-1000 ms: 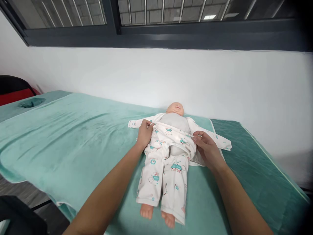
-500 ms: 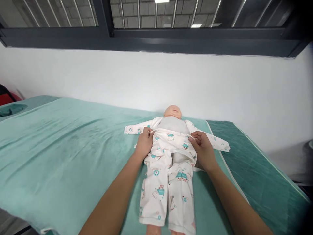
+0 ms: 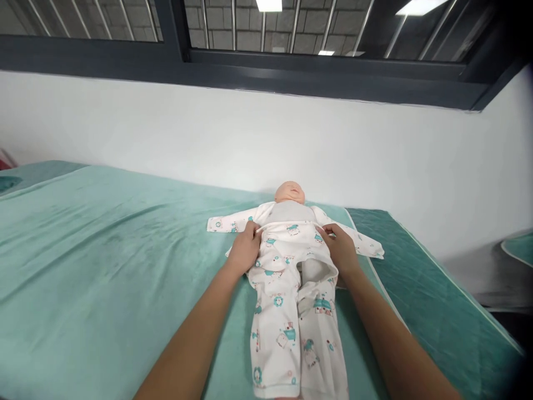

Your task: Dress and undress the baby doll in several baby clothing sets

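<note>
A baby doll (image 3: 290, 191) lies on its back, head toward the wall. It wears a white printed top (image 3: 233, 221) spread open, with both sleeves out to the sides and a pale grey torso bare between them. White baby trousers (image 3: 277, 311) with teal prints cover its legs and lower belly; a gap shows at the crotch. My left hand (image 3: 246, 250) grips the waistband at its left end, fingers closed. At the right end, my right hand (image 3: 339, 247) pinches the same waistband between thumb and fingers. The doll's feet are almost wholly hidden.
A light green sheet (image 3: 104, 266) covers the bed, with a darker green cover (image 3: 416, 278) on the right. Behind stands a white wall (image 3: 187, 133) below a dark window frame (image 3: 291, 75) with metal bars. Another green-covered surface (image 3: 520, 247) shows at the far right.
The waistband has come slightly toward the right hand's grip, and the trouser legs have shifted right and lower, now hiding the feet more. The view has tilted a little.
</note>
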Action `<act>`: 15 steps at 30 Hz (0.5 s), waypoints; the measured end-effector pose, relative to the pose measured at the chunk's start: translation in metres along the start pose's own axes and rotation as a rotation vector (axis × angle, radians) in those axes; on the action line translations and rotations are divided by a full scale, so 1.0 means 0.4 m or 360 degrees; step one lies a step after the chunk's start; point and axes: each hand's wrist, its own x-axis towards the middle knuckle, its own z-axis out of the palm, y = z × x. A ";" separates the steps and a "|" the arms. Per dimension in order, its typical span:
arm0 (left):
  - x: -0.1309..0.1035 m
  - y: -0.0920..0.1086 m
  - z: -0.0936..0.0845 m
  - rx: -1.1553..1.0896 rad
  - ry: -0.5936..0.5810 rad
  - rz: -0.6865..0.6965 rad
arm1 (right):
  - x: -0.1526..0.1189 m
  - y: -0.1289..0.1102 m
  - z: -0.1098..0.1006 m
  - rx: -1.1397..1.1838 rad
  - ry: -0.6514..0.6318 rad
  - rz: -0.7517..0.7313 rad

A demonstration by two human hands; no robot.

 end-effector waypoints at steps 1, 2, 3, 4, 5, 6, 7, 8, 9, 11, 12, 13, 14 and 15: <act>0.003 0.002 -0.001 -0.0054 -0.0006 -0.0015 | -0.008 0.006 0.001 -0.0005 -0.0022 0.0015; 0.006 0.004 -0.002 -0.0112 -0.0027 -0.0024 | -0.015 0.010 -0.002 -0.0008 -0.0068 0.0034; 0.009 0.005 -0.003 -0.0172 -0.0059 -0.0024 | -0.022 0.012 -0.008 -0.0005 -0.0132 0.0054; 0.011 0.006 -0.005 -0.0230 -0.0099 -0.0017 | -0.026 0.013 -0.016 0.0013 -0.0206 0.0064; 0.012 0.007 -0.007 -0.0289 -0.0138 -0.0014 | -0.029 0.015 -0.025 0.0044 -0.0277 0.0067; 0.014 0.008 -0.009 -0.0357 -0.0179 -0.0026 | -0.031 0.016 -0.034 0.0085 -0.0341 0.0062; 0.014 0.008 -0.011 -0.0447 -0.0227 -0.0056 | -0.031 0.019 -0.044 0.0135 -0.0408 0.0054; 0.014 0.009 -0.014 -0.0558 -0.0278 -0.0100 | -0.031 0.022 -0.053 0.0195 -0.0477 0.0054; 0.014 0.009 -0.016 -0.0674 -0.0325 -0.0151 | -0.030 0.025 -0.061 0.0269 -0.0556 0.0069; 0.014 0.010 -0.022 -0.0869 -0.0399 -0.0238 | -0.029 0.029 -0.078 0.0436 -0.0742 0.0142; 0.014 0.011 -0.025 -0.0936 -0.0427 -0.0266 | -0.029 0.029 -0.086 0.0507 -0.0835 0.0187; 0.014 0.012 -0.028 -0.0988 -0.0449 -0.0287 | -0.029 0.027 -0.094 0.0556 -0.0917 0.0224; 0.014 0.014 -0.031 -0.1031 -0.0476 -0.0305 | -0.029 0.025 -0.101 0.0582 -0.0983 0.0241; 0.013 0.015 -0.034 -0.1068 -0.0514 -0.0322 | -0.029 0.021 -0.108 0.0585 -0.1030 0.0235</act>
